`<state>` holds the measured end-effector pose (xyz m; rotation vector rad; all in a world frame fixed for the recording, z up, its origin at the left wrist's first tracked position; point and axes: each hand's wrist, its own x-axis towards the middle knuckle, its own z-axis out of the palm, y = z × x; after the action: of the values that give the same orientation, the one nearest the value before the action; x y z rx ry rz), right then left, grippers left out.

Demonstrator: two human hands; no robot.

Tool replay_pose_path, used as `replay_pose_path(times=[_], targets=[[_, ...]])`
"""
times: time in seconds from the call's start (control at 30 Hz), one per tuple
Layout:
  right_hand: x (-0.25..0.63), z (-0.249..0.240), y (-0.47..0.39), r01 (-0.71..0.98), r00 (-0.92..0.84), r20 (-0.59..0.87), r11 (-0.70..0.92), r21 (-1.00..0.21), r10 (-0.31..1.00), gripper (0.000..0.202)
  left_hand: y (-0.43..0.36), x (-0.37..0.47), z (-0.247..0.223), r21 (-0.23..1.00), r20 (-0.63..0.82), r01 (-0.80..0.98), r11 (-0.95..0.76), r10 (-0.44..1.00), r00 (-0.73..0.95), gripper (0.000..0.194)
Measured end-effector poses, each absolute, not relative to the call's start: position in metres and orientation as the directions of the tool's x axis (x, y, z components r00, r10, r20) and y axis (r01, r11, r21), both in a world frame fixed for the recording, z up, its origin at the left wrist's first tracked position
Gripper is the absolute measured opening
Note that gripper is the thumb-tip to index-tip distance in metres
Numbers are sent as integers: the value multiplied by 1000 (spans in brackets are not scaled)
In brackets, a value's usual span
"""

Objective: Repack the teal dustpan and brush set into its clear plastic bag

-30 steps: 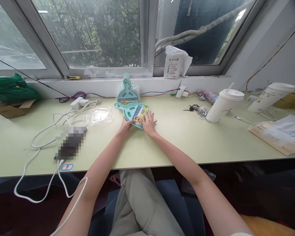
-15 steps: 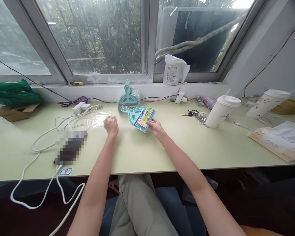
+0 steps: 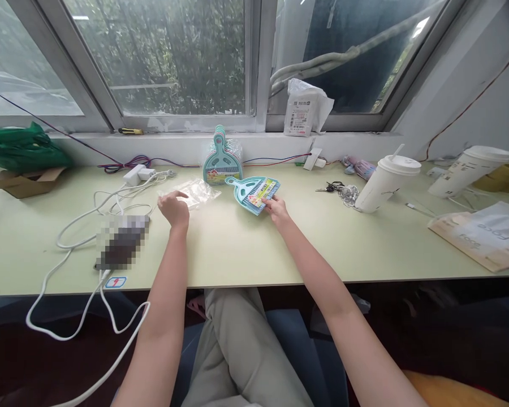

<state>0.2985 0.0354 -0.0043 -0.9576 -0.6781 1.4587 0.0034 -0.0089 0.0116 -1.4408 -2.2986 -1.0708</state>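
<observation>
My right hand (image 3: 277, 209) grips the wide end of a small teal dustpan (image 3: 242, 198), with its brush and printed label (image 3: 266, 191) on top. The dustpan is tilted, and its handle points left. More dustpan sets (image 3: 221, 161) stand upright in a stack behind it, partly in clear wrap. To the left, my left hand (image 3: 173, 210) is closed with bent fingers at the near edge of a crumpled clear plastic bag (image 3: 200, 193). The fingertips are partly hidden.
A phone (image 3: 123, 242) with white cables lies left. Keys (image 3: 331, 186), a white lidded cup (image 3: 385, 183) and a paper bag (image 3: 483, 234) are on the right. A cardboard box (image 3: 25, 181) under a green bag (image 3: 21, 148) sits far left. A utility knife (image 3: 130, 131) lies on the sill.
My left hand has moved left and turned, and the clear bag now spreads to its right instead of its left. My right hand has shifted the dustpan slightly right, away from the stack.
</observation>
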Motion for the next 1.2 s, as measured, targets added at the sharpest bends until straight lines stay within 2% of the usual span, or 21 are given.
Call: replay_pose_path(times=[0.07,0.2,0.3,0.47,0.67,0.97,1.1,1.2], targets=[[297,-4,35,-498,42,-176,-132,-857,983,22,-7,9,12,467,517,866,177,740,-431,35],[294,-4,33,-479,11,-143,-121,-869,990,23,-3,18,5,325,346,939,115,909,-232,41],[293,-3,30,-456,-6,-148,-134,-880,989,23,-1,18,1,278,246,946,167,940,-238,26],[291,-4,29,-403,-39,-126,-131,-906,991,24,-1,18,6,278,296,923,264,891,-344,22],[291,-2,29,-387,-64,-113,-129,-913,992,24,-9,27,13,374,445,883,282,781,-438,22],[294,3,27,-397,-51,-86,-99,-912,995,24,-23,38,30,368,546,921,127,772,-325,33],[298,4,27,-409,-49,-57,-72,-910,997,25,-21,38,27,351,526,925,147,786,-325,37],[304,7,28,-420,-28,-21,-31,-907,999,26,-15,30,19,276,393,952,130,889,-235,43]])
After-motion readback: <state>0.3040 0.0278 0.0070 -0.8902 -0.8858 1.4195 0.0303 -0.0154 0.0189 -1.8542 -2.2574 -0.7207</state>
